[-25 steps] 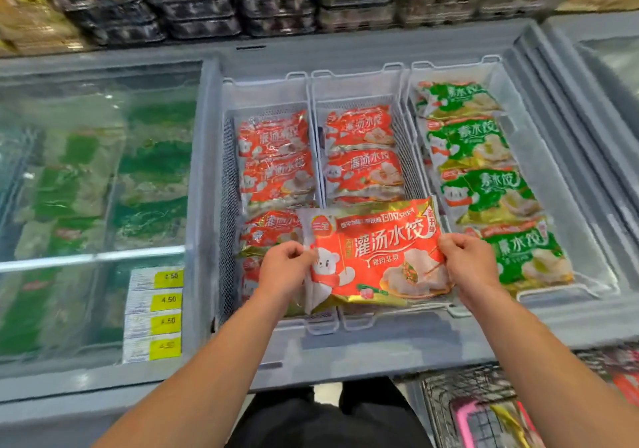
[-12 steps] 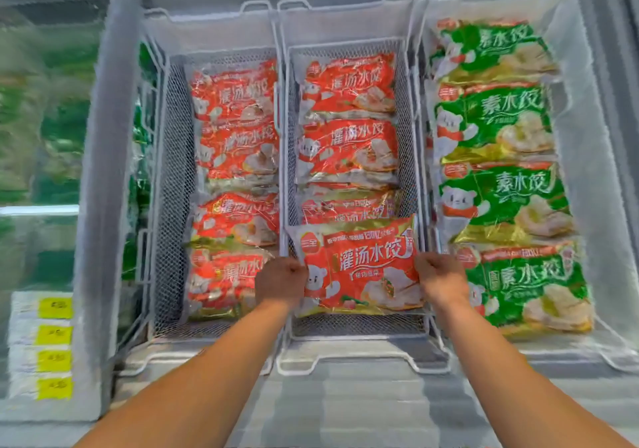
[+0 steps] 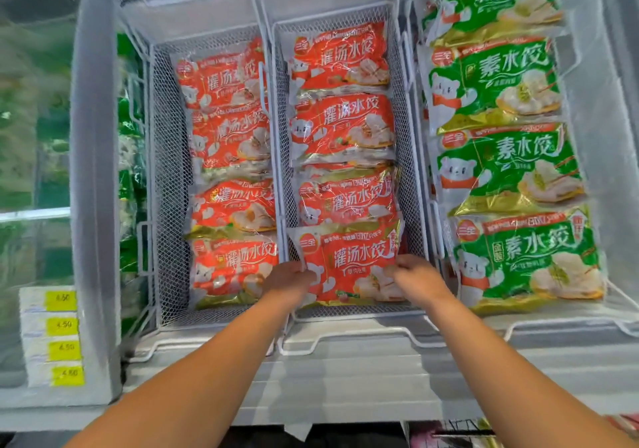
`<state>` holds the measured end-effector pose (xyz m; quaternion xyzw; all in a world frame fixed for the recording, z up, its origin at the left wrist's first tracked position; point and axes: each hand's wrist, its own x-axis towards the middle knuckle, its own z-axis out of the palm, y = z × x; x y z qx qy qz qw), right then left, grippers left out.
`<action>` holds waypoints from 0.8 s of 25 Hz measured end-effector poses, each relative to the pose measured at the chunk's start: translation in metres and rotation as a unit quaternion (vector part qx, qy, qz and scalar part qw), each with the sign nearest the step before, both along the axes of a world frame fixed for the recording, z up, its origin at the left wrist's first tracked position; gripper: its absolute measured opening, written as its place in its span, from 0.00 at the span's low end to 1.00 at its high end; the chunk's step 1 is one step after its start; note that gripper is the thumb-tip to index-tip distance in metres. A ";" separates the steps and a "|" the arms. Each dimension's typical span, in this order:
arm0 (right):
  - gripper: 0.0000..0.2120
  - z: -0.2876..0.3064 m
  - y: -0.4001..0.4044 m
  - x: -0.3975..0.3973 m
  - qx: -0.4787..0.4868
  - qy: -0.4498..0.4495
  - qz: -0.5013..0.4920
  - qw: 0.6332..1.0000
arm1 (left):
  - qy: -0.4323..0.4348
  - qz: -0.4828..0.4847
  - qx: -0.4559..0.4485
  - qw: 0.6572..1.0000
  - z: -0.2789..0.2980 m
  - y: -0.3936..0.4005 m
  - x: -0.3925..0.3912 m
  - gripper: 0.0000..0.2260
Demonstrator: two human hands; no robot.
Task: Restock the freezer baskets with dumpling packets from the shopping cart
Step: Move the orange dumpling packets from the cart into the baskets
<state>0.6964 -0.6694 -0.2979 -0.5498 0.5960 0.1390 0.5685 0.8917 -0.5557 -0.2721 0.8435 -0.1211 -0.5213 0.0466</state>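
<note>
Gripping red dumpling packet (image 3: 349, 264) in left hand (image 3: 292, 280) and right hand (image 3: 416, 276) at middle basket (image 3: 413, 184) front; risked snagging mesh, riding crooked.

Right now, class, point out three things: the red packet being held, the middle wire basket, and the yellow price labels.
red packet (image 3: 349, 257), head view, on its printed front.
middle wire basket (image 3: 409, 171), head view, on its right mesh wall.
yellow price labels (image 3: 62, 325), head view, on the second label down.
</note>
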 end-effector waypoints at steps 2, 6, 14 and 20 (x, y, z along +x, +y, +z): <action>0.09 0.012 0.001 0.000 -0.018 0.017 0.036 0.999 | 0.011 -0.025 -0.010 1.000 0.006 0.002 -0.001 0.13; 0.09 0.047 0.014 0.004 -0.082 0.036 0.029 0.996 | 0.016 -0.005 -0.076 0.997 0.030 0.016 -0.005 0.07; 0.08 0.124 0.112 -0.001 -0.263 -0.007 -0.060 0.963 | 0.040 -0.041 -0.257 0.965 0.094 0.088 0.001 0.08; 0.05 0.157 0.205 -0.052 -0.332 0.025 -0.138 0.933 | 0.061 -0.146 -0.342 0.926 0.137 0.131 -0.027 0.06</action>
